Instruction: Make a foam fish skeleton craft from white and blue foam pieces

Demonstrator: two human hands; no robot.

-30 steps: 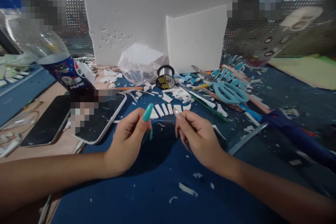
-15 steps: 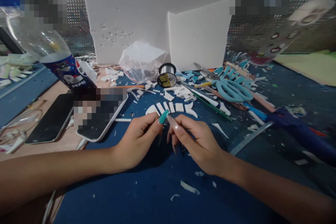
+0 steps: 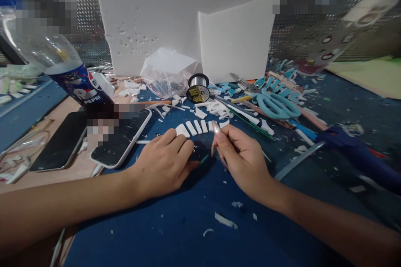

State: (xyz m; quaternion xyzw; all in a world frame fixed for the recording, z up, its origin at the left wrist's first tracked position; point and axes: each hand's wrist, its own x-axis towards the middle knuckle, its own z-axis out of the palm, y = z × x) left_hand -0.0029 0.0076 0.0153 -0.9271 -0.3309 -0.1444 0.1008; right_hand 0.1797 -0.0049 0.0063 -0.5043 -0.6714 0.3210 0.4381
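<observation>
Rolled palm-down since half a second ago, the bare left hand (image 3: 164, 158) has parted from the right hand (image 3: 239, 154) in my head view. Both have curled fingers; I can't tell their grip. Just beyond lies a curved row of white foam-like pieces (image 3: 197, 127); straying left knuckles could scatter it. Clear blue-labelled plastic bottle (image 3: 72, 79), crumpled transparent bag (image 3: 166, 84): contents unclear.
</observation>
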